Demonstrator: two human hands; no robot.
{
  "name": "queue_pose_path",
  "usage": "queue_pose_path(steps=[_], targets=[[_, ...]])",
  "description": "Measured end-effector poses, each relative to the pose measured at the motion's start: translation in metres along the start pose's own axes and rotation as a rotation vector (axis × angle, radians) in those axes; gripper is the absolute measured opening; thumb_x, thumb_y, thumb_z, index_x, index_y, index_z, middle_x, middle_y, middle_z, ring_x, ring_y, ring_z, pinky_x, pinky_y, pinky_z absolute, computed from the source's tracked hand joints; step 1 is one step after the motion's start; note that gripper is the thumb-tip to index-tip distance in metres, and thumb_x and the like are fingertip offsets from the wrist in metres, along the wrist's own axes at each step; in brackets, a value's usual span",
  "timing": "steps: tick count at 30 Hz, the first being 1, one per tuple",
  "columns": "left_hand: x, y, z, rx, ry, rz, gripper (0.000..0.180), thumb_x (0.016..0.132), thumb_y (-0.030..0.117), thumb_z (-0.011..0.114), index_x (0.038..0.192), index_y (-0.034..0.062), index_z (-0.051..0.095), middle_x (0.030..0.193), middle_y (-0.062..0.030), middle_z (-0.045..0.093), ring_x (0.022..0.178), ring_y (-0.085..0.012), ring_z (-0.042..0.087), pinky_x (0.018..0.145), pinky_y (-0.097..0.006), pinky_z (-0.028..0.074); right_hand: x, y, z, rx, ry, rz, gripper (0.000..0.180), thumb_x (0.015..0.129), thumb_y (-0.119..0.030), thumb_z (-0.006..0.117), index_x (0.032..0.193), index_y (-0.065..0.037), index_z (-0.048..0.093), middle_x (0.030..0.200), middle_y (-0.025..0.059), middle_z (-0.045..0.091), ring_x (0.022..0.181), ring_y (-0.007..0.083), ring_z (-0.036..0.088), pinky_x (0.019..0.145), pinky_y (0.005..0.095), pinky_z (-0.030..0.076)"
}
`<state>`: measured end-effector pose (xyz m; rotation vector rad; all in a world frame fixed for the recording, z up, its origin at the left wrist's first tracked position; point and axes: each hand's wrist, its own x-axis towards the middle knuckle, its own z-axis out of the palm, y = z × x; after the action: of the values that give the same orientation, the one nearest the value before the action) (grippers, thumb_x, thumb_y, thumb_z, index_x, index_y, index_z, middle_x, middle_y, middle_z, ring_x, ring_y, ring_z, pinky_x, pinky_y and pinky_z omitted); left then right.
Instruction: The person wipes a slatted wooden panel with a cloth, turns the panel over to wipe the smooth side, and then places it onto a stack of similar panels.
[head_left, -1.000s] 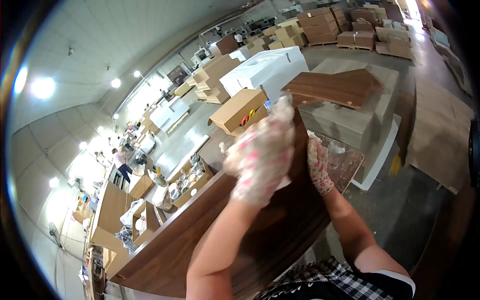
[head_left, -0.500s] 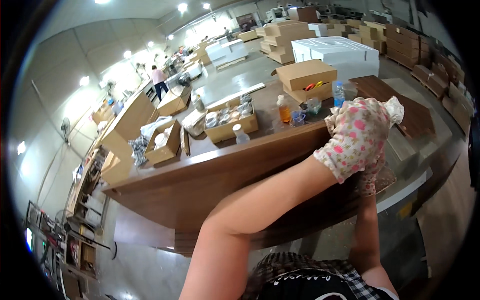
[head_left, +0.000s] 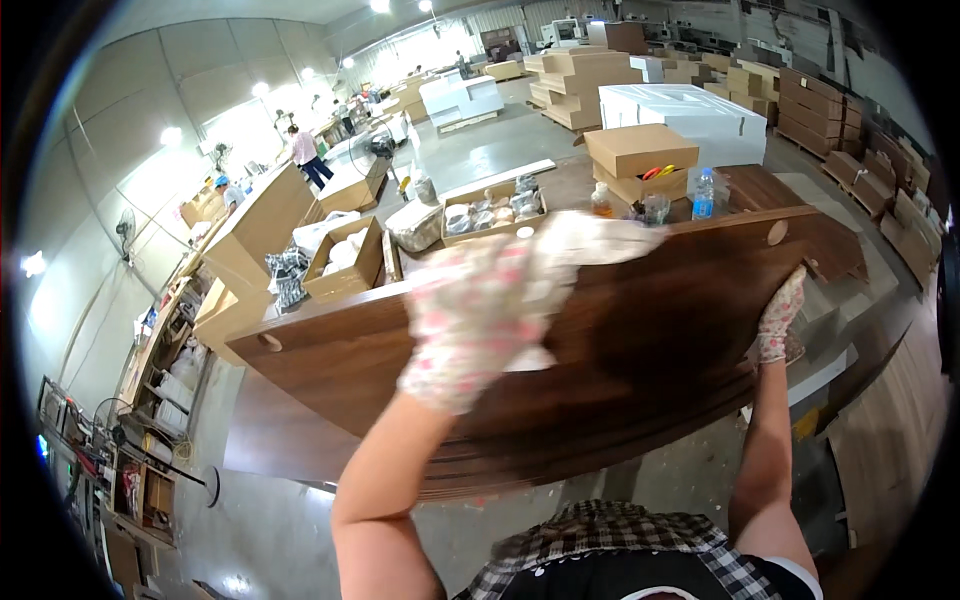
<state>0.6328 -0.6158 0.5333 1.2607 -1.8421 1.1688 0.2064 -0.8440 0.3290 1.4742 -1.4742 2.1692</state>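
The person held a long dark walnut-brown wooden panel [head_left: 640,350] tilted up in front of the chest, above the grey concrete floor [head_left: 300,520]. The left hand [head_left: 480,320], in a flowered work glove, lay blurred on the panel's face near its upper edge, so its fingers could not be made out, while the gloved right hand [head_left: 780,315] curled its fingers closed over the far end. To carry it well, both hands probably needed a firm edge grip, keeping the panel clear of the open cardboard boxes [head_left: 345,260] behind.

Hall is bright w/ ceiling lamps [head_left: 170,135] and strong glare at far end. Your left hand [head_left: 480,315] has motion blur. Fisheye bends straight edges; black vignette at pic corners.
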Motion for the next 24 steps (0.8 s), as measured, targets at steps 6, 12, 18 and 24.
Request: queue_pose_path(steps=[6, 12, 18, 24], targets=[[-0.143, -0.189, -0.086, 0.332, 0.043, -0.302, 0.025, 0.086, 0.020, 0.064, 0.103, 0.0028, 0.065, 0.103, -0.0173, 0.065, 0.093, -0.0335, 0.062, 0.086, -0.041, 0.049, 0.002, -0.003, 0.004, 0.279, -0.086, 0.329, 0.054, 0.103, -0.039, 0.035, 0.130, 0.005, 0.050, 0.121, 0.0153, 0.060, 0.109, 0.0242, 0.056, 0.093, 0.0321, 0.042], [-0.164, -0.209, -0.105, 0.212, 0.030, -0.427, 0.028, 0.084, 0.021, 0.061, 0.104, 0.0007, 0.063, 0.104, -0.0171, 0.064, 0.100, -0.0352, 0.059, 0.091, -0.044, 0.044, 0.005, -0.017, -0.032, -0.198, -0.004, -0.158, 0.041, 0.099, -0.029, 0.043, 0.127, 0.000, 0.053, 0.126, 0.0146, 0.055, 0.115, 0.0248, 0.052, 0.100, 0.0343, 0.039], [-0.168, -0.193, -0.124, 0.228, 0.109, -0.375, 0.031, 0.085, 0.025, 0.058, 0.105, 0.0025, 0.063, 0.104, -0.0150, 0.064, 0.101, -0.0336, 0.058, 0.093, -0.044, 0.042, -0.008, -0.307, -0.053, -0.131, -0.089, -0.678, 0.040, 0.091, -0.025, 0.057, 0.126, -0.005, 0.056, 0.124, 0.0149, 0.057, 0.119, 0.0302, 0.050, 0.105, 0.0413, 0.036], [-0.197, -0.193, -0.148, 0.256, 0.108, -0.310, 0.034, 0.088, 0.029, 0.057, 0.108, 0.0020, 0.062, 0.107, -0.0158, 0.063, 0.102, -0.0355, 0.058, 0.091, -0.046, 0.044, -0.036, -0.341, -0.030, -0.289, -0.454, -0.920, 0.064, 0.079, -0.067, 0.057, 0.107, -0.010, 0.065, 0.097, 0.0071, 0.063, 0.101, 0.0268, 0.057, 0.098, 0.0414, 0.035]])
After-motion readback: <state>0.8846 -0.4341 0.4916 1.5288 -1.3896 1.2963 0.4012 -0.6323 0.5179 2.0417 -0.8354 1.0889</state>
